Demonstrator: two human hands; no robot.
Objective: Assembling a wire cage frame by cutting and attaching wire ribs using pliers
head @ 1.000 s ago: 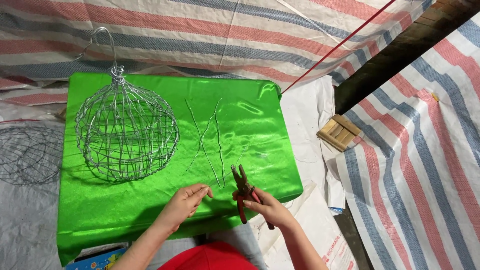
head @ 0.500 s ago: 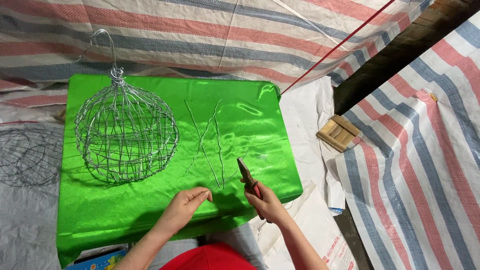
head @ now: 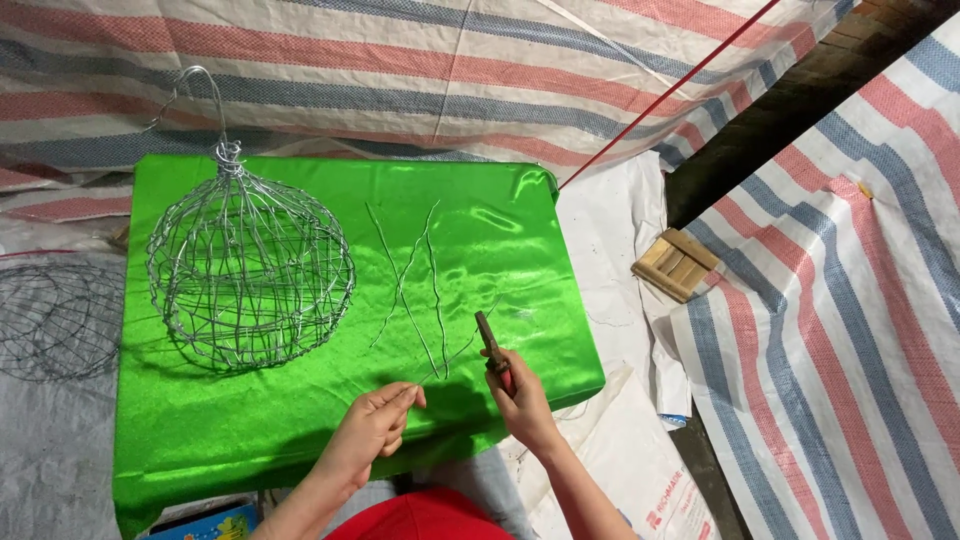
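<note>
Pliers (head: 490,345) closed in our right hand (head: 520,400) and a thin wire (head: 440,370) pinched in our left hand (head: 375,430), we work beside the wire sphere (head: 250,270) on the green worktop (head: 300,430), loose wires (head: 410,280) within reach.

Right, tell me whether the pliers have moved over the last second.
Yes. The pliers have swung upright and closed, tip now nearer the loose wires on the green cloth.

On the cloth-covered table (head: 250,440) I saw the wire ball (head: 250,270) at centre-left of the frame, loose wires (head: 415,290) just right of it, my hands below them, and a wooden block (head: 675,265) far right.
</note>
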